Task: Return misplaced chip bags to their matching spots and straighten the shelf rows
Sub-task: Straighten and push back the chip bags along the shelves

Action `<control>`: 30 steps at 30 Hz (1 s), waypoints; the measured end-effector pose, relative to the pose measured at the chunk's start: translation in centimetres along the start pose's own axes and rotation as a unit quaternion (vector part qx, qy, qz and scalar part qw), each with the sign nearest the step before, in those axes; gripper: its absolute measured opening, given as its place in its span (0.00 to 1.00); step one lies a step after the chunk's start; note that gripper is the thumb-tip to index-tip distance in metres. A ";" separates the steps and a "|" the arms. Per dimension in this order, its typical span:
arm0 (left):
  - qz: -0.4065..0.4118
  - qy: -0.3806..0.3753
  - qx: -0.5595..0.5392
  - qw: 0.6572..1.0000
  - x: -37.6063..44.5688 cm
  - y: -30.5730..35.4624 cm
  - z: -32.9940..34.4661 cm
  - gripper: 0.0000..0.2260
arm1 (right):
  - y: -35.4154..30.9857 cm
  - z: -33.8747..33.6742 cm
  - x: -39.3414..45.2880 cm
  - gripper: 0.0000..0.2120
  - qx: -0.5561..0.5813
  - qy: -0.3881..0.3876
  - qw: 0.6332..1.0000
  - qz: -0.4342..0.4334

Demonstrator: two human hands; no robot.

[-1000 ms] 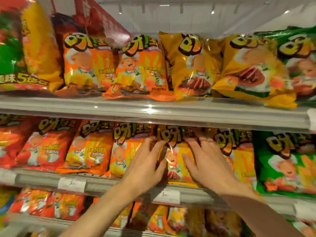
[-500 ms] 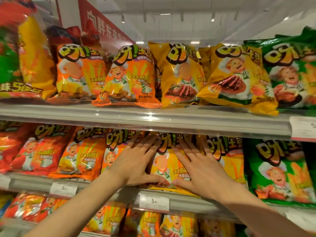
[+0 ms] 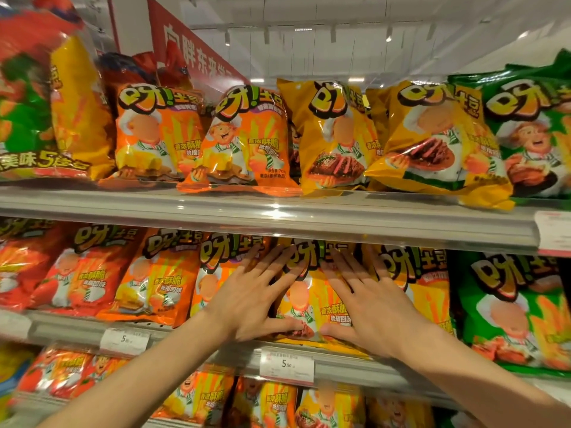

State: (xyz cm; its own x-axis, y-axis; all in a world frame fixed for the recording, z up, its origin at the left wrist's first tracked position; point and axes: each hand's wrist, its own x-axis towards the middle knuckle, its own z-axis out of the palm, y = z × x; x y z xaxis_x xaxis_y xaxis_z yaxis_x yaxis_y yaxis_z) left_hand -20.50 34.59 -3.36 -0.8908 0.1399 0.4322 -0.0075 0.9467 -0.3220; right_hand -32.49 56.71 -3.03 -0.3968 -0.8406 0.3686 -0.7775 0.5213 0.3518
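Head view: left of our hands on the middle shelf [image 3: 216, 350] we note a red bag [image 3: 80, 273], then an orange bag [image 3: 157, 279]. Our left hand [image 3: 250, 301] lies flat, fingers spread, nothing grasped, on the left half of a yellow chip bag [image 3: 309, 301]. Our right hand [image 3: 370, 307], likewise flat and ungripping, covers its right half; thumbs nearly meet at the bag's bottom edge. Right of the hands: another yellow bag [image 3: 429, 291], then a green bag [image 3: 513, 310]. Below the grip, a price tag [image 3: 286, 366].
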 end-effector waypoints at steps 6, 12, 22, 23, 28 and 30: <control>-0.017 0.007 -0.011 1.000 -0.2 0.6 -0.2 0.41 | 0.4 -0.3 -0.5 0.48 0.008 -0.007 1.000 -0.007; -0.058 0.047 -0.089 0.993 0.0 3.1 -1.1 0.34 | 2.0 -2.4 -2.5 0.37 0.036 0.025 0.998 0.053; -0.111 0.061 -0.366 0.922 5.3 10.9 -2.7 0.29 | 8.0 -3.3 -7.8 0.38 0.206 0.017 0.945 0.255; -0.116 0.049 -0.379 0.917 5.8 11.2 -2.6 0.30 | 8.4 -3.3 -8.1 0.39 0.229 0.011 0.939 0.257; -0.092 -0.045 -0.412 0.905 7.7 12.7 -2.6 0.38 | 10.0 -2.7 -8.9 0.46 0.301 -0.062 0.923 0.232; -0.088 -0.060 -0.407 0.907 8.2 12.9 -2.4 0.39 | 10.2 -2.4 -8.9 0.48 0.367 -0.089 0.900 0.216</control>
State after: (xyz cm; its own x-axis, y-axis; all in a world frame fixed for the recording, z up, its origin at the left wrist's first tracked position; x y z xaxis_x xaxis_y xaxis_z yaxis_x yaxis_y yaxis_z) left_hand -26.81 48.67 -1.97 -0.9515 -0.0198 0.3070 0.1411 0.8586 0.4929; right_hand -35.71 69.90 -0.65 -0.7604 -0.6271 0.1688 -0.6194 0.6221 -0.4789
